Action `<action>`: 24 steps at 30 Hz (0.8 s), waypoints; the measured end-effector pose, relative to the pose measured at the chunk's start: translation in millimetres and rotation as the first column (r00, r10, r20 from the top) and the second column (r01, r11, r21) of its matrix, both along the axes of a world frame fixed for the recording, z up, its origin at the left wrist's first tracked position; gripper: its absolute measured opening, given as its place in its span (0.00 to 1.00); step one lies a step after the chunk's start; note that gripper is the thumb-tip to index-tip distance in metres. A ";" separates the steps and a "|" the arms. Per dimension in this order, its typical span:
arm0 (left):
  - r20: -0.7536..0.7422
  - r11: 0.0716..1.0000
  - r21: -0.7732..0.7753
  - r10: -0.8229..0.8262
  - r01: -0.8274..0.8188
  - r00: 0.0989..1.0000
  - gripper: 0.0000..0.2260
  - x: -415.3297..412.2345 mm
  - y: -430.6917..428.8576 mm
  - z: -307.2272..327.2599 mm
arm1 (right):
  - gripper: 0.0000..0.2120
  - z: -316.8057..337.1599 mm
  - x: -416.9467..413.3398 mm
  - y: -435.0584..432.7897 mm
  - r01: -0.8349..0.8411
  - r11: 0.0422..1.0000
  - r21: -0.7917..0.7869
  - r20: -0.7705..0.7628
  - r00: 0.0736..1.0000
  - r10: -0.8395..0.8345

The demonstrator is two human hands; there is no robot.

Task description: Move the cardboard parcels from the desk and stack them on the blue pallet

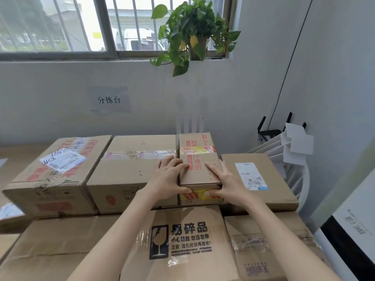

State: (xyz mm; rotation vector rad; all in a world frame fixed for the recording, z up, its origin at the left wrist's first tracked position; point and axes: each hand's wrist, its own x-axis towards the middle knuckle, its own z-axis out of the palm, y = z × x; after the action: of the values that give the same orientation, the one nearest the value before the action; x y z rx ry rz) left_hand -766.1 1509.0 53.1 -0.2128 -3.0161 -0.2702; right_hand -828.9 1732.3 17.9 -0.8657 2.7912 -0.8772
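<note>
A small narrow cardboard parcel (197,159) with red print and red-yellow tape sits on top of the stack, between a larger plain parcel (129,167) and a flat labelled parcel (259,179). My left hand (169,180) grips its near left corner, fingers on top and thumb on the front face. My right hand (224,182) grips the near right corner the same way. A parcel with a fragile-goods symbol (182,242) lies in front, under my forearms. The blue pallet is not in view.
Another taped parcel (54,175) lies at the left, with more parcels (56,244) below. A potted plant (194,35) hangs from the window sill above. White folders and papers (292,147) lean at the right wall, and a white appliance (349,230) stands at the right edge.
</note>
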 end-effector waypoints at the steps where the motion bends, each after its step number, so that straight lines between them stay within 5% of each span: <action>1: -0.002 1.000 0.001 0.001 -0.001 1.000 0.37 0.1 -0.3 -0.2 | 0.47 -0.2 0.6 -0.7 0.004 1.000 -0.003 -0.001 1.000 -0.004; 11: -0.001 1.000 0.013 0.021 -0.021 1.000 0.37 0.0 -1.7 0.8 | 0.49 9.1 -1.2 -2.1 0.004 0.995 0.098 0.036 0.999 -0.008; 14: 0.017 0.985 0.172 0.021 -0.023 1.000 0.37 1.7 -2.0 5.4 | 0.52 22.0 2.8 -4.0 0.042 0.990 0.135 0.014 0.999 -0.044; 17: -0.059 0.915 0.402 0.077 -0.046 0.995 0.33 6.6 -3.5 17.6 | 0.50 42.9 7.7 -13.3 0.090 0.995 0.046 -0.061 0.994 -0.087; 24: -0.245 0.922 0.380 0.180 -0.076 0.953 0.25 39.4 -45.4 55.2 | 0.41 82.8 15.0 -70.7 -0.008 0.994 -0.109 -0.151 0.988 -0.009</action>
State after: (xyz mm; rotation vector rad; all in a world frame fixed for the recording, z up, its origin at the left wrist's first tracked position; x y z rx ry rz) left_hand -726.7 1463.6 108.2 -0.0139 -2.6263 -0.7179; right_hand -814.0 1661.6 100.7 -0.9876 2.8941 -1.0133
